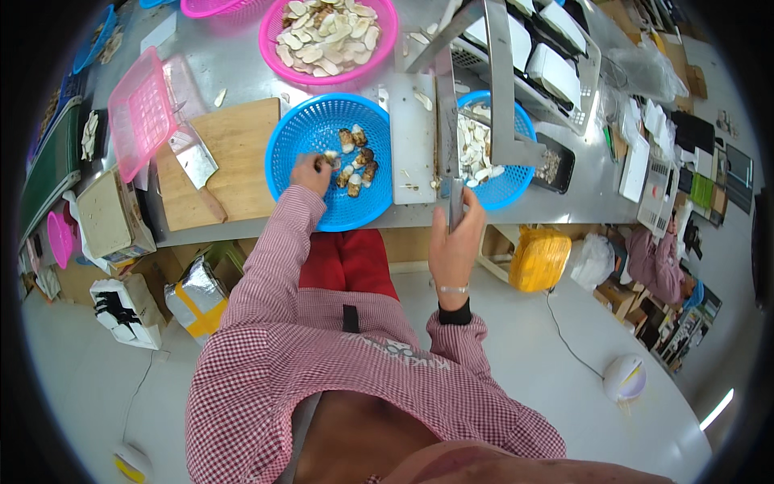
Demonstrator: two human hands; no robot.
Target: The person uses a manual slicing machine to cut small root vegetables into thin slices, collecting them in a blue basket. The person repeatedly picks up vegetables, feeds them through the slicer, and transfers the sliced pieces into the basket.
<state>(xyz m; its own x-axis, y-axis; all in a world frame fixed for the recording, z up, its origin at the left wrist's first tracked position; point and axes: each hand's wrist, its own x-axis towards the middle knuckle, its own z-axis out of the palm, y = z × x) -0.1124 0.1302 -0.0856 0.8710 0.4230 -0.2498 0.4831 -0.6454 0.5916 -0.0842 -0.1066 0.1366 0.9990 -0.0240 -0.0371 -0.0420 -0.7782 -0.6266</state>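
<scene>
My left hand (311, 174) reaches into a blue plastic colander (296, 124), its fingertips closed around a small brown-and-white mushroom (331, 156). Several similar whole mushrooms (355, 169) lie on the colander's floor to the right of it. My right hand (458, 227) grips the metal handle (456, 202) of a metal-framed slicer (501, 85). Beside the slicer's blade frame lies a white cutting board (413, 151) with a few scraps on it. Pale slices (476, 148) rest in a second blue colander (514, 187), partly hidden behind the slicer frame.
A wooden board (242, 157) on the left carries a cleaver (195, 162). Near it a pink plastic basket (138, 112) stands tilted. A pink colander (269, 51) full of slices sits farther back. To the right are a crate of white trays (553, 72) and a black tray (559, 160).
</scene>
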